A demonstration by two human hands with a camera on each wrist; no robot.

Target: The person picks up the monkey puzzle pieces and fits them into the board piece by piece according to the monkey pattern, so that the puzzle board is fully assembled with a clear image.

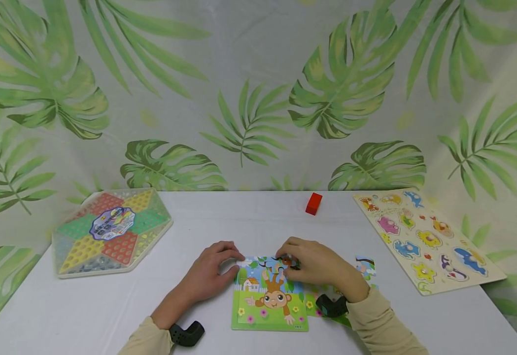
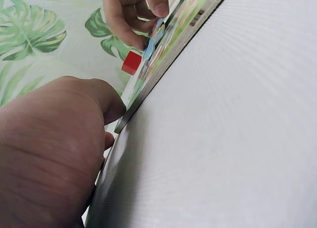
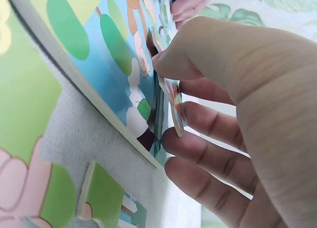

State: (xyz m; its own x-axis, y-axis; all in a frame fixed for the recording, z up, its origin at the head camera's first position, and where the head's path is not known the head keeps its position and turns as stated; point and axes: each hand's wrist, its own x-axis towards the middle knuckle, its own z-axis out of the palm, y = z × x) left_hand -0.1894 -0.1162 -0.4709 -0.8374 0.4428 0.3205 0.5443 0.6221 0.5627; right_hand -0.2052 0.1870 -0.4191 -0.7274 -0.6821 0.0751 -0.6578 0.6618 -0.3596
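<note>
A jigsaw board (image 1: 269,326) with a cartoon monkey lies flat on the white table. My left hand (image 1: 216,271) rests at its upper left corner, thumb and index finger touching the edge; in the left wrist view the thumb (image 2: 115,106) is against the corner. Over the board's upper right part, my right hand (image 1: 313,261) pinches a puzzle piece (image 3: 176,106) between thumb and fingers. The piece is tilted against the board's surface in the right wrist view. My right fingers hide part of the top right of the picture.
Loose puzzle pieces (image 1: 365,265) lie right of the board, partly under my right forearm. A red block (image 1: 314,203) stands at the back. A hexagonal checkers box (image 1: 112,231) is at the left, a wooden animal peg puzzle (image 1: 427,241) at the right.
</note>
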